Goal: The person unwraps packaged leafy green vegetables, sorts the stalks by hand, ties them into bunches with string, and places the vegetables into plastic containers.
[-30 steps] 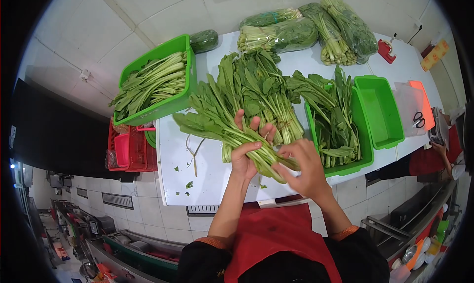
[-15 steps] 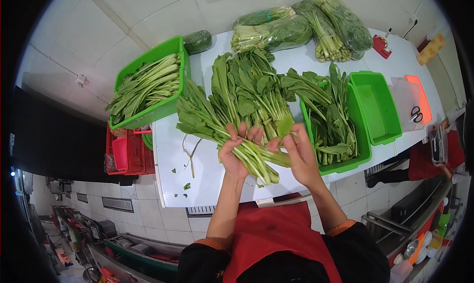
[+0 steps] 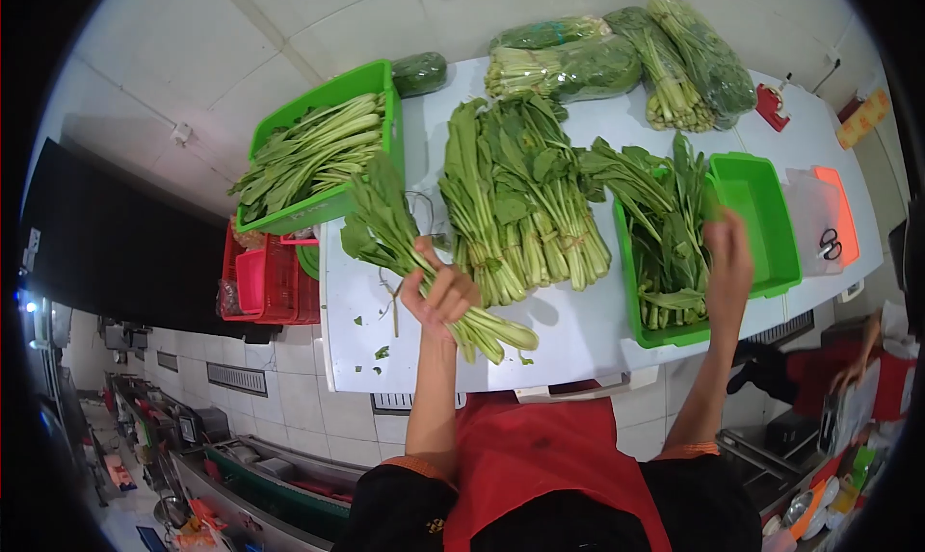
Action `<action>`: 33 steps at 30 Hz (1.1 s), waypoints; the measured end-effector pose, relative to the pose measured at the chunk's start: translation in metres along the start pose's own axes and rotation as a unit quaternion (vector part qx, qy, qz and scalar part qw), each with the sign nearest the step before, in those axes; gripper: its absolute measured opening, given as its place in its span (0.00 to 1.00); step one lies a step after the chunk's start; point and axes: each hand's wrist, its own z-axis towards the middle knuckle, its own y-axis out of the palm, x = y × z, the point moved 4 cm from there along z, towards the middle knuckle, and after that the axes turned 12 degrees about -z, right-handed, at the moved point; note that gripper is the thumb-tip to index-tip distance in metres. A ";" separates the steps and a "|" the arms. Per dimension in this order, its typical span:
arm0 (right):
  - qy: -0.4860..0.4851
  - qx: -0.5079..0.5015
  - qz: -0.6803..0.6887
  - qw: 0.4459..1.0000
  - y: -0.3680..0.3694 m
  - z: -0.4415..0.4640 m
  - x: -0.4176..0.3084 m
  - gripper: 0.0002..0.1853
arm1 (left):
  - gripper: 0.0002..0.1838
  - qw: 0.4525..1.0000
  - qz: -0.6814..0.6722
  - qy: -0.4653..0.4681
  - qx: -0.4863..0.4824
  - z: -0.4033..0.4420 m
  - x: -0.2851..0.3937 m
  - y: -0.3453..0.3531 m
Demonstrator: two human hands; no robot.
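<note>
My left hand [image 3: 440,290] is wrapped around a bunch of leafy greens [image 3: 491,335], leaves pointing up and away, pale stems towards me. Over the edge between two green tubs is my right hand [image 3: 729,258], its fingertips smeared by motion. A green blur shows beside those fingers; whether it is a leaf in them I cannot tell. Below and left of that hand, a green tub [image 3: 674,337] holds loose leafy greens [image 3: 665,234]. Several tied bundles of greens [image 3: 525,196] lie side by side on the white table [image 3: 578,345], beyond my left hand.
At the left stands a green tub [image 3: 390,133] full of long stems, above a red crate [image 3: 289,287]. Plastic-wrapped greens [image 3: 568,68] lie along the wall. On the right are a second green tub [image 3: 761,200], scissors [image 3: 829,244] and a red tape dispenser [image 3: 772,107]. Another person's hand [image 3: 853,371] shows far right.
My right hand has moved right, away from the bunch, carrying off the leaf it pinched, and is now over the tubs. My left hand keeps hold of the bunch. The view has shifted slightly.
</note>
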 end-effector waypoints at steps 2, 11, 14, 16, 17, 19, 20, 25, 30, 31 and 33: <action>-0.088 0.031 -0.249 0.964 0.013 -0.010 -0.017 0.23 | 0.22 0.998 0.035 -0.046 -0.036 -0.002 0.000 0.001; 0.035 -0.516 0.215 0.829 0.130 -0.101 -0.099 0.38 | 0.30 0.700 0.659 0.060 0.270 0.026 -0.063 0.022; 0.105 -0.596 0.350 0.715 0.129 -0.108 -0.086 0.38 | 0.34 0.807 0.515 0.052 0.284 0.028 -0.032 0.030; 0.087 -0.634 0.344 0.687 0.136 -0.114 -0.078 0.39 | 0.37 0.837 0.455 0.073 0.296 0.025 -0.021 0.042; 0.072 -0.670 0.341 0.656 0.138 -0.118 -0.077 0.39 | 0.37 0.866 0.400 0.073 0.291 0.023 -0.017 0.047; 0.091 -0.674 0.366 0.635 0.134 -0.119 -0.084 0.40 | 0.37 0.878 0.339 0.112 0.318 0.014 -0.006 0.047; 0.109 -0.676 0.394 0.613 0.133 -0.120 -0.088 0.41 | 0.37 0.879 0.337 0.113 0.319 0.011 0.000 0.047; 0.062 -0.660 0.384 0.644 0.147 -0.126 -0.093 0.43 | 0.35 0.858 0.347 0.140 0.352 -0.004 0.023 0.057; 0.008 -0.659 0.302 0.689 0.158 -0.125 -0.124 0.43 | 0.32 0.898 0.283 0.143 0.304 -0.016 0.045 0.062; 0.015 -0.649 0.255 0.716 0.163 -0.125 -0.130 0.44 | 0.32 0.903 0.276 0.147 0.296 -0.018 0.051 0.063; 0.020 -0.640 0.203 0.741 0.173 -0.121 -0.148 0.44 | 0.31 0.904 0.276 0.151 0.290 -0.020 0.063 0.069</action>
